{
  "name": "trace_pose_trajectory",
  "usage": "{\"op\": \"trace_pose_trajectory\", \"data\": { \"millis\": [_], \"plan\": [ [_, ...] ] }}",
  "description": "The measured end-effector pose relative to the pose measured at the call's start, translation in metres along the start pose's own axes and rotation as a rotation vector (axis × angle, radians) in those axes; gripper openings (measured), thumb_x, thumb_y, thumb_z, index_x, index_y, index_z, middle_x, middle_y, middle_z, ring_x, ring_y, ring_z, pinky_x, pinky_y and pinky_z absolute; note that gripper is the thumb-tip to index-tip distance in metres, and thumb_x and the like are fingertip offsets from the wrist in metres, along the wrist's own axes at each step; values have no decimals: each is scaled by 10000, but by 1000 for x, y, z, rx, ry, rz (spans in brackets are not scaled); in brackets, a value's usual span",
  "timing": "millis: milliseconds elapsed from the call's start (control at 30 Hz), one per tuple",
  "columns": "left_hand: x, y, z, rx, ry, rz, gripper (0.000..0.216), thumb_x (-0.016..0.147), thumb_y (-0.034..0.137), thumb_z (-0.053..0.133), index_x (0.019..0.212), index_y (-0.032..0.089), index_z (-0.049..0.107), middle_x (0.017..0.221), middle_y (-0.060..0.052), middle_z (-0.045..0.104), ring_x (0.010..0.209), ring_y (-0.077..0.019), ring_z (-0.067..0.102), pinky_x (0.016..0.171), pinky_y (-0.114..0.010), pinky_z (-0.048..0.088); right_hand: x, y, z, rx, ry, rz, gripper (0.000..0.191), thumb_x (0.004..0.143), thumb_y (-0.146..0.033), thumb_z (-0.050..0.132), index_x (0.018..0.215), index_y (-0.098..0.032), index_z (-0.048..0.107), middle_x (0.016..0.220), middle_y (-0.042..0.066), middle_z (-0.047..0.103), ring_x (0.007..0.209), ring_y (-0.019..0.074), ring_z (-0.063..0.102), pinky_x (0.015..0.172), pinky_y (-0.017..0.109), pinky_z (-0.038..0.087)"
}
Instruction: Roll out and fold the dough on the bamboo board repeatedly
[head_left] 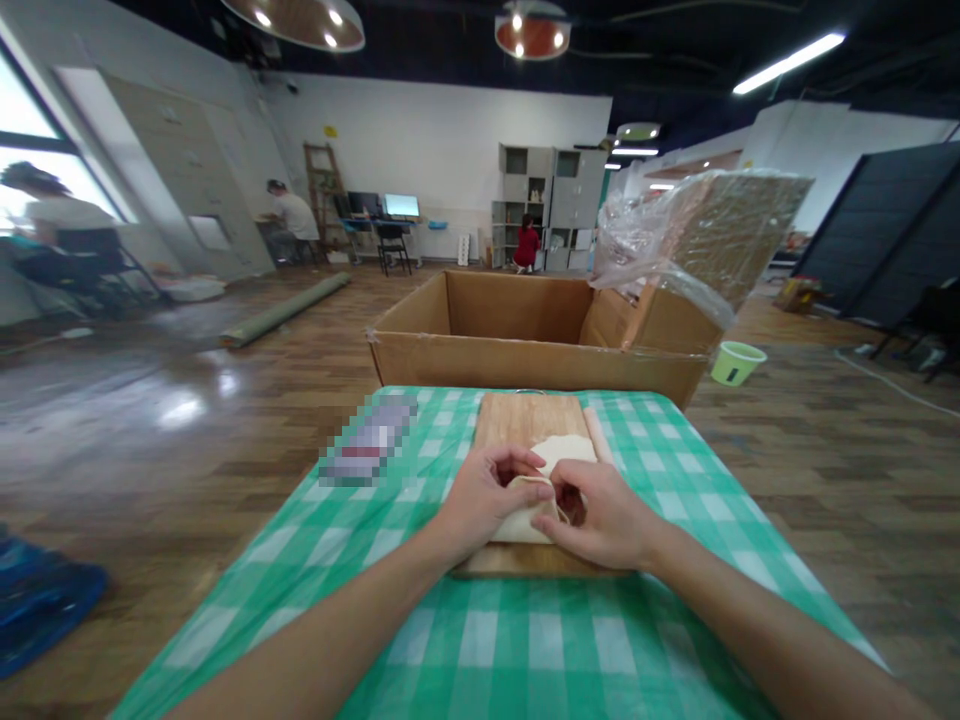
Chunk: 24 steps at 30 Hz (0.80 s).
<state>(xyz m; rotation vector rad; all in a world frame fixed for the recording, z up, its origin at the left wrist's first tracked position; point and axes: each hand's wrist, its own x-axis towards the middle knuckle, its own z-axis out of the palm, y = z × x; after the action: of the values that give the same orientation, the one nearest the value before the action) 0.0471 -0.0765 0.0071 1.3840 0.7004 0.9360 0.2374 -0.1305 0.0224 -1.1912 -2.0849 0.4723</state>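
Observation:
A sheet of pale dough lies on a wooden cutting board, its near part lifted and folded between my hands. My left hand pinches the folded edge from the left, thumb on top. From the right, my right hand grips the same fold with curled fingers. The fingertips of both hands almost meet over the dough and hide part of the fold. Along the board's right edge lies a pale rolling pin, its near end covered by my right hand.
A green checked tablecloth covers the table. A blurred-out flat object lies at the left. Beyond the table stands a large cardboard box, with a light green bucket to its right. Several people are in the background.

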Motion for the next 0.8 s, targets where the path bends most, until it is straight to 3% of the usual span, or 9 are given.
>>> {"op": "trace_pose_trajectory", "data": {
  "millis": [133, 333, 467, 600, 700, 800],
  "plan": [
    [-1, 2, -3, 7, -20, -65, 359, 688, 330, 912, 933, 149, 722, 864, -38, 768, 748, -145, 687, 686, -241, 507, 1, -1, 1, 34, 0, 67, 190, 856, -286, 679, 743, -202, 551, 663, -19, 573, 589, 112, 477, 535, 239, 338],
    [1, 2, -12, 61, -128, -87, 312, 709, 254, 880, 966, 159, 730, 890, -20, 750, 796, -137, 674, 738, -240, 509, 0, 4, 2, 101, -63, 212, 277, 888, -404, 686, 767, -209, 531, 607, -32, 560, 536, 105, 477, 474, 222, 310],
    [2, 1, -12, 57, -172, -66, 268, 706, 192, 847, 943, 157, 727, 927, -28, 747, 848, -149, 679, 791, -259, 517, 0, 8, -3, 323, -123, 433, 321, 943, -507, 605, 1066, -227, 506, 592, -57, 618, 416, 115, 533, 363, 184, 322],
    [0, 0, -11, 18, -179, -73, 280, 677, 180, 861, 912, 156, 711, 925, -40, 749, 882, -176, 696, 847, -306, 531, 1, 8, -12, 386, -305, 554, 467, 970, -528, 540, 1333, -254, 437, 596, -63, 645, 364, 136, 564, 294, 176, 378],
    [0, -1, -10, -8, -188, -82, 296, 664, 170, 869, 908, 150, 704, 927, -54, 750, 887, -189, 698, 862, -331, 534, 1, 10, -13, 411, -338, 542, 362, 968, -495, 543, 1218, -236, 502, 595, -55, 645, 366, 121, 568, 295, 159, 392],
    [2, -4, -10, 0, -183, -67, 315, 641, 158, 882, 900, 142, 703, 928, -58, 745, 873, -182, 688, 845, -321, 528, 1, 13, -8, 472, -265, 542, 253, 968, -466, 541, 1049, -235, 479, 556, -65, 633, 348, 112, 549, 296, 151, 385]
  ]
}}
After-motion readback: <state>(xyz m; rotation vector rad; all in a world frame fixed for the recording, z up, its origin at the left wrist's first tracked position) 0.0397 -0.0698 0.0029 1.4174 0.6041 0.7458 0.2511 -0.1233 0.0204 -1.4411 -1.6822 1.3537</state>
